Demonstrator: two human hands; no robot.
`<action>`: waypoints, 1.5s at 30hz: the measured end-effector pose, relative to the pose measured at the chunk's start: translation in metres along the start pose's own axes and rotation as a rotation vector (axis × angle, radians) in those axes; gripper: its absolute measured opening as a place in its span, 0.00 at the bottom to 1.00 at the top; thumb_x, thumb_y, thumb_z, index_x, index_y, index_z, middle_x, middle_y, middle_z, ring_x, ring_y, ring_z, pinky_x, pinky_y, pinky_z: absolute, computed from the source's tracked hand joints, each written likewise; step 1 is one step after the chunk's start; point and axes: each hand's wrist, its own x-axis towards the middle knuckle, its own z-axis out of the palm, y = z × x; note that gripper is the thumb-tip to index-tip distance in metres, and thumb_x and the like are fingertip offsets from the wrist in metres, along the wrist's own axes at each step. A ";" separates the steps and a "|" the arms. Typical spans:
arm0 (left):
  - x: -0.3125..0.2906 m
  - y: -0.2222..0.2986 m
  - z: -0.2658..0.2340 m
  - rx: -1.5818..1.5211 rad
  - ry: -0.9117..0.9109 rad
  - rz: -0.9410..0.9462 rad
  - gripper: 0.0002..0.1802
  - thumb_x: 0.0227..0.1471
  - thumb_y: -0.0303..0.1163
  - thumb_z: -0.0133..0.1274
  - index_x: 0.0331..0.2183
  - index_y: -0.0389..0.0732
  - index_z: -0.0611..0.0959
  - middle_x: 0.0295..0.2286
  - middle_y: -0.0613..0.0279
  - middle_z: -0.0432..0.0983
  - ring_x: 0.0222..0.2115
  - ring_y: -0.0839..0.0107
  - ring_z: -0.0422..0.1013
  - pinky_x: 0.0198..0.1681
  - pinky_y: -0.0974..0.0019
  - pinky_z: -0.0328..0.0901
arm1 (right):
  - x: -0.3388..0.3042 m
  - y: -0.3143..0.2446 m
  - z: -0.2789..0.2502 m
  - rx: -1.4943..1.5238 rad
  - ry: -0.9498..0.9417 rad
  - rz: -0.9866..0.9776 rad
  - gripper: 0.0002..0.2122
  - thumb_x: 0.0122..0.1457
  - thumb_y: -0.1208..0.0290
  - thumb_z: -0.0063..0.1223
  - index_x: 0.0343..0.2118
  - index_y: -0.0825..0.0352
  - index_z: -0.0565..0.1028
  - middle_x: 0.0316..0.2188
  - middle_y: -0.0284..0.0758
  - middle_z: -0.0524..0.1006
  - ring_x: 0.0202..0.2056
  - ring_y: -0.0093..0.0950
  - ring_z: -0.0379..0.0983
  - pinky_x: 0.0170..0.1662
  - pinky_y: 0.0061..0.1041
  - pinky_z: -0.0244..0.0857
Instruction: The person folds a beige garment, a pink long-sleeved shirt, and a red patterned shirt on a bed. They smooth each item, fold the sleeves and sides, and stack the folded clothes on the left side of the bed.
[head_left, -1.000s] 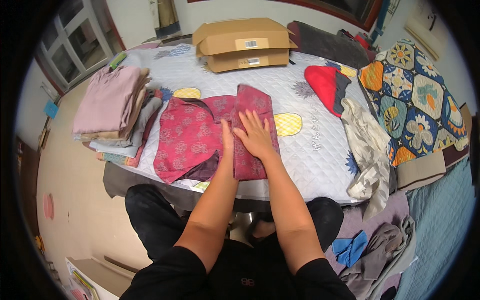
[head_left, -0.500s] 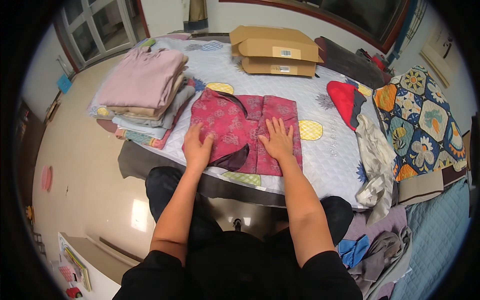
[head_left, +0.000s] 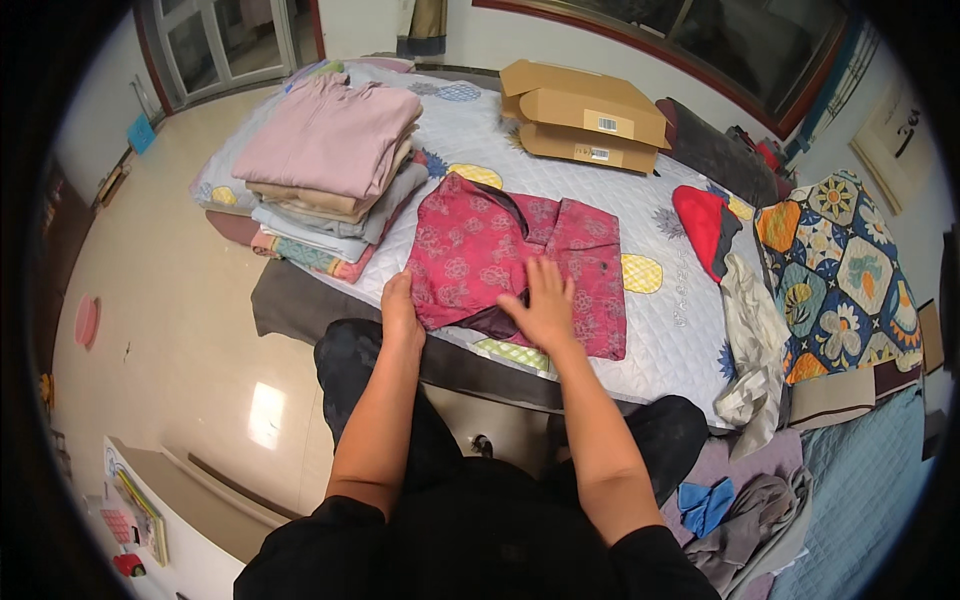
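A red floral garment (head_left: 470, 245) with dark lining lies on the bed in front of me, its right part folded over toward the middle. My right hand (head_left: 545, 310) rests on its lower middle, fingers spread, beside the dark lining that shows at the lower edge. At the garment's lower left edge, my left hand (head_left: 402, 315) is turned on its side; its fingers look closed round the edge and are partly hidden. Close by on the left stands a stack of folded clothes with a pink top (head_left: 325, 135) uppermost.
Cardboard boxes (head_left: 585, 110) sit at the bed's far side. A red and dark cloth item (head_left: 703, 228) and a crumpled white cloth (head_left: 755, 350) lie at the right. Beyond them is a patterned cover (head_left: 840, 270). Blue cloth (head_left: 705, 505) and grey clothes lie lower right.
My left hand has gone from lying on the garment to its left edge. My right hand has slid down and toward the garment's middle. The whole view has shifted slightly.
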 end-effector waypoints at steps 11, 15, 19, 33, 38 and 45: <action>-0.025 0.032 0.033 0.216 -0.188 0.005 0.18 0.68 0.41 0.47 0.49 0.40 0.80 0.43 0.65 0.78 0.43 0.76 0.72 0.45 0.69 0.66 | 0.012 -0.119 0.021 0.254 0.193 -0.288 0.19 0.52 0.71 0.59 0.47 0.69 0.75 0.36 0.43 0.78 0.37 0.44 0.77 0.40 0.41 0.71; -0.016 0.029 0.026 0.310 -0.136 -0.028 0.26 0.65 0.50 0.49 0.54 0.41 0.78 0.47 0.63 0.76 0.46 0.73 0.70 0.47 0.65 0.63 | 0.035 -0.081 0.035 0.747 0.257 0.042 0.08 0.59 0.69 0.58 0.35 0.68 0.78 0.23 0.38 0.76 0.26 0.37 0.76 0.32 0.39 0.70; -0.019 0.024 0.021 0.342 -0.164 -0.039 0.32 0.64 0.51 0.50 0.59 0.38 0.73 0.53 0.57 0.73 0.53 0.68 0.68 0.53 0.61 0.61 | 0.022 -0.042 -0.024 1.710 0.415 0.637 0.08 0.64 0.69 0.55 0.44 0.62 0.75 0.34 0.30 0.78 0.31 0.27 0.75 0.28 0.27 0.69; -0.092 -0.059 0.072 1.565 -1.059 0.777 0.45 0.51 0.48 0.62 0.65 0.38 0.66 0.64 0.40 0.60 0.66 0.45 0.54 0.67 0.40 0.47 | -0.108 0.055 -0.047 1.334 0.339 0.703 0.24 0.60 0.80 0.45 0.61 0.66 0.68 0.50 0.35 0.77 0.40 0.27 0.76 0.35 0.28 0.73; -0.096 -0.052 0.084 1.876 -1.274 0.727 0.46 0.50 0.50 0.61 0.66 0.43 0.66 0.65 0.42 0.59 0.67 0.47 0.52 0.67 0.37 0.42 | -0.054 0.073 -0.086 0.923 0.549 0.389 0.15 0.62 0.77 0.53 0.52 0.69 0.76 0.46 0.37 0.79 0.47 0.26 0.74 0.51 0.25 0.67; -0.094 -0.060 0.085 1.826 -1.325 0.864 0.47 0.47 0.49 0.65 0.64 0.42 0.68 0.63 0.37 0.61 0.65 0.44 0.55 0.66 0.33 0.45 | 0.084 0.062 -0.061 0.271 0.322 0.220 0.16 0.55 0.69 0.61 0.48 0.62 0.80 0.44 0.40 0.82 0.47 0.39 0.78 0.51 0.37 0.71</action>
